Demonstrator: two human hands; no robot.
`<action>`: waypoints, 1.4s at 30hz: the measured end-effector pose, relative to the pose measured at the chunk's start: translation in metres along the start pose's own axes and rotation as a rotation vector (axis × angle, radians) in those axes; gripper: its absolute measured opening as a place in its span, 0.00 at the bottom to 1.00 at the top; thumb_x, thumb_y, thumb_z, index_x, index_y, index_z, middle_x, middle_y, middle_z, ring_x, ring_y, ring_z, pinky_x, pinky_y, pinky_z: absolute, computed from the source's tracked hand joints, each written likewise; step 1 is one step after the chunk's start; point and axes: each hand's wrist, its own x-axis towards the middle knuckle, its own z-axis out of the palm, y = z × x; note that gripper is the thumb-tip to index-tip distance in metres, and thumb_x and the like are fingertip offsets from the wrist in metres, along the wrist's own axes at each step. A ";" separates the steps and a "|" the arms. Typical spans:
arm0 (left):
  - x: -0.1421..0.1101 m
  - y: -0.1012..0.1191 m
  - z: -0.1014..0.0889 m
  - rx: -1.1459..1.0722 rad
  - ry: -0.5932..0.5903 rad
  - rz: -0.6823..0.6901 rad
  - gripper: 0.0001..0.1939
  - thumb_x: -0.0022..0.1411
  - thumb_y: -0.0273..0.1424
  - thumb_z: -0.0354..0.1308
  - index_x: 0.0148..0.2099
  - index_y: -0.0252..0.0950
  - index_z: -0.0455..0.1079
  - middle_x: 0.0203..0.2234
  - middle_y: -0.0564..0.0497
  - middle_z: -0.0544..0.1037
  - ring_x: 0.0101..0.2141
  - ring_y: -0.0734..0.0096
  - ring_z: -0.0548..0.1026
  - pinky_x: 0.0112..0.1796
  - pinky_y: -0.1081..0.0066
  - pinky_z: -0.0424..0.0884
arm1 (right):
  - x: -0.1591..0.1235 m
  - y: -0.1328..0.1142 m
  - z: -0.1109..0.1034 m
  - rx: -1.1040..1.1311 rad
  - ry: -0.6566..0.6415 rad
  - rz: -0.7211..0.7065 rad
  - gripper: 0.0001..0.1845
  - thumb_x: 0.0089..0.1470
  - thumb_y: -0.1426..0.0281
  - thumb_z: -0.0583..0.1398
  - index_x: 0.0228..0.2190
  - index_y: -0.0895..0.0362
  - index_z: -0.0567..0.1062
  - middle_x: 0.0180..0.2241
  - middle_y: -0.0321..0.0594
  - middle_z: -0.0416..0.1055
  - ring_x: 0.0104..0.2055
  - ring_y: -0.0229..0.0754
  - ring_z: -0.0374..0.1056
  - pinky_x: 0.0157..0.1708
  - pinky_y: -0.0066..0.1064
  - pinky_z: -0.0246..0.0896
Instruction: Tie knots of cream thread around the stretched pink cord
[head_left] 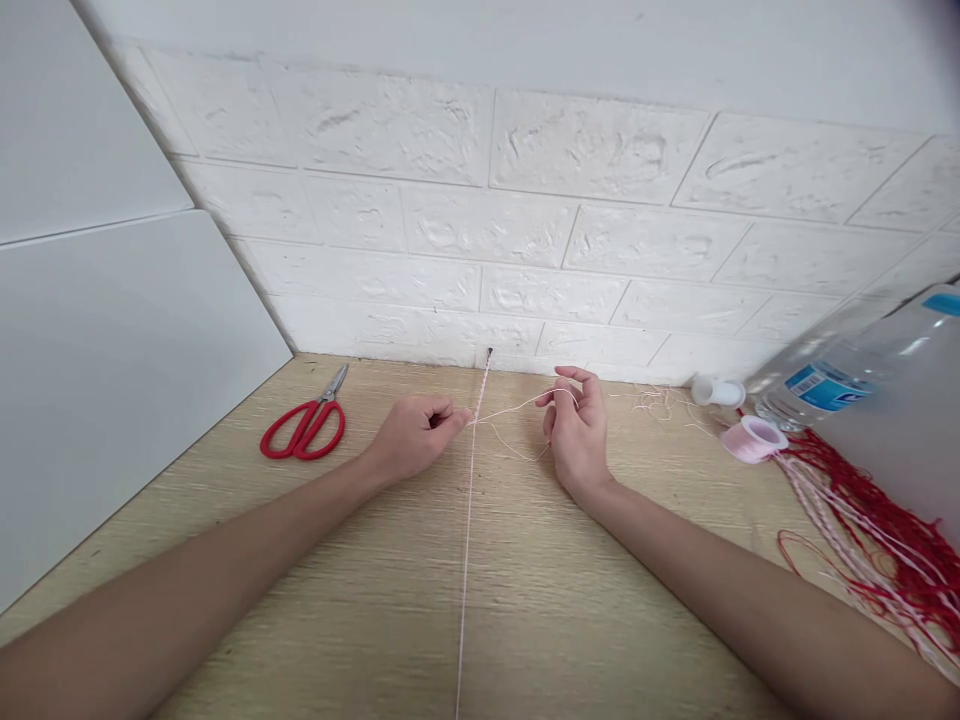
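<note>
A thin pink cord [466, 540] runs taut from a pin at the foot of the white brick wall straight toward me along the wooden table [375, 620]. My left hand [414, 438] pinches the cord at a knotted stretch near the wall. My right hand [576, 432] holds a loose pink strand [517, 407] that branches off the cord, thumb and forefinger closed on it, other fingers spread.
Red-handled scissors [306, 426] lie at the back left. At the right are a roll of pink thread [754, 438], a white spool [718, 391], a lying clear water bottle [855, 365] and a heap of red and pink cords [885, 535]. A white panel borders the left.
</note>
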 end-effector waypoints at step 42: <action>0.001 0.000 -0.001 0.012 -0.163 -0.011 0.06 0.58 0.33 0.55 0.35 0.36 0.67 0.20 0.58 0.67 0.22 0.77 0.64 0.25 0.75 0.59 | -0.007 -0.009 -0.006 -0.481 -0.407 -0.061 0.26 0.65 0.55 0.45 0.28 0.55 0.73 0.15 0.32 0.64 0.21 0.39 0.63 0.27 0.29 0.56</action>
